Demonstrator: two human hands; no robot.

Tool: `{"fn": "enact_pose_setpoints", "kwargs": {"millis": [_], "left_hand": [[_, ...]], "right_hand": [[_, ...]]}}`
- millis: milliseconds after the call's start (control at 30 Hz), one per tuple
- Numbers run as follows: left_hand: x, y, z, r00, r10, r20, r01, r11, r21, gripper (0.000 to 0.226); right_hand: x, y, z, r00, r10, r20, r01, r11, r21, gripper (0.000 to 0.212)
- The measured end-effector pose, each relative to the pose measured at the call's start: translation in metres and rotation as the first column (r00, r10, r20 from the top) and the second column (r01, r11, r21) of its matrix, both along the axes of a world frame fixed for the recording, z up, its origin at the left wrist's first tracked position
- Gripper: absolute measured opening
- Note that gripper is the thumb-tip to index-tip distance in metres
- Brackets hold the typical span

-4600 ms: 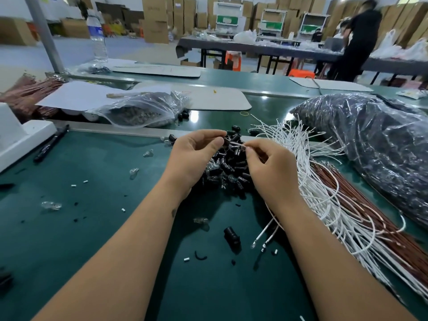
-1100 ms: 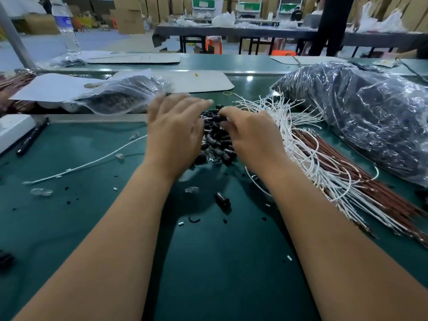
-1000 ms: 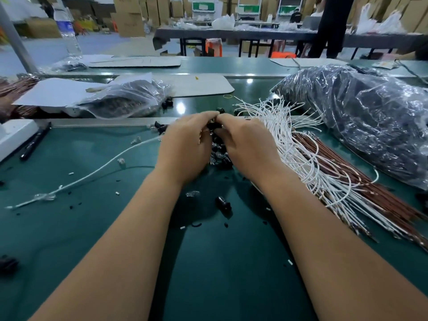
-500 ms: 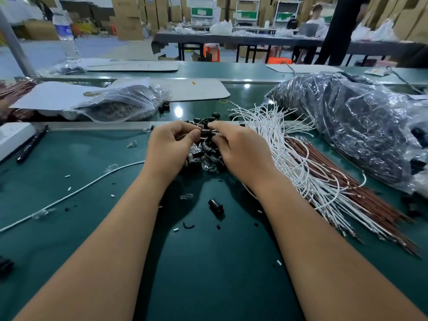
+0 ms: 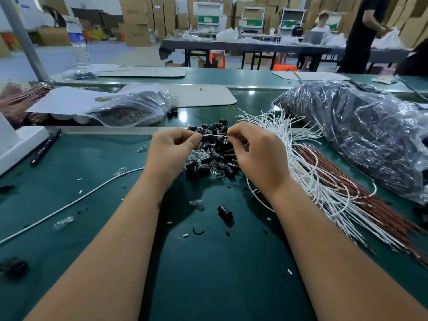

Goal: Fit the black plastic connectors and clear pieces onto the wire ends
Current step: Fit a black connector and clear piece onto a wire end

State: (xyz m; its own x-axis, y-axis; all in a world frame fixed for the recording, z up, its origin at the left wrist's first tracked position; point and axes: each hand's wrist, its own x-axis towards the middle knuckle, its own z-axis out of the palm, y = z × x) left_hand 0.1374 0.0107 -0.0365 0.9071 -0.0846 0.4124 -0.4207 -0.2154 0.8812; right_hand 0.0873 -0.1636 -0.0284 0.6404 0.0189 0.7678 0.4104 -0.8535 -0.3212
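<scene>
Head view, assembly line:

— What are the hands doing?

— Left hand (image 5: pixel 172 147) pinches a black connector (image 5: pixel 206 137) above the connector pile (image 5: pixel 212 156). Right hand (image 5: pixel 257 154) pinches a white wire end (image 5: pixel 220 136) and points it at the connector. Both are clenched on their parts, raised just off the green surface (image 5: pixel 208 274).

— How should the fit go?

— Probably keep the wire level with the connector's bore and grip close to the tip so it cannot buckle. Push straight, no twisting. Whether it has seated is too small to tell.

— And the clear pieces?

— Some lie mixed in the pile, and a loose one (image 5: pixel 196 202) sits near the wrists beside a stray connector (image 5: pixel 224 212). One would likely go on after the connector.

— Any risk?

— The wire bundle (image 5: pixel 312 177) lies touching the right wrist; snagging a neighbouring strand looks possible. A single wire (image 5: pixel 69 205) lies apart on the left.
</scene>
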Motion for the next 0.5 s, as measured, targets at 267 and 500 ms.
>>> {"fn": "enact_pose_setpoints", "kwargs": {"millis": [267, 500], "left_hand": [[0.0039, -0.0001, -0.0017, 0.997, -0.054, -0.056, 0.05, 0.995, -0.081, 0.023], [0.0047, 0.0002, -0.0025, 0.995, -0.054, -0.079, 0.046, 0.994, -0.098, 0.023]], "right_hand": [[0.0014, -0.0042, 0.0013, 0.998, 0.066, 0.023, -0.068, 0.991, 0.117, 0.011], [0.0004, -0.0047, -0.0002, 0.997, 0.068, 0.035, -0.07, 0.997, 0.046, 0.012]]}}
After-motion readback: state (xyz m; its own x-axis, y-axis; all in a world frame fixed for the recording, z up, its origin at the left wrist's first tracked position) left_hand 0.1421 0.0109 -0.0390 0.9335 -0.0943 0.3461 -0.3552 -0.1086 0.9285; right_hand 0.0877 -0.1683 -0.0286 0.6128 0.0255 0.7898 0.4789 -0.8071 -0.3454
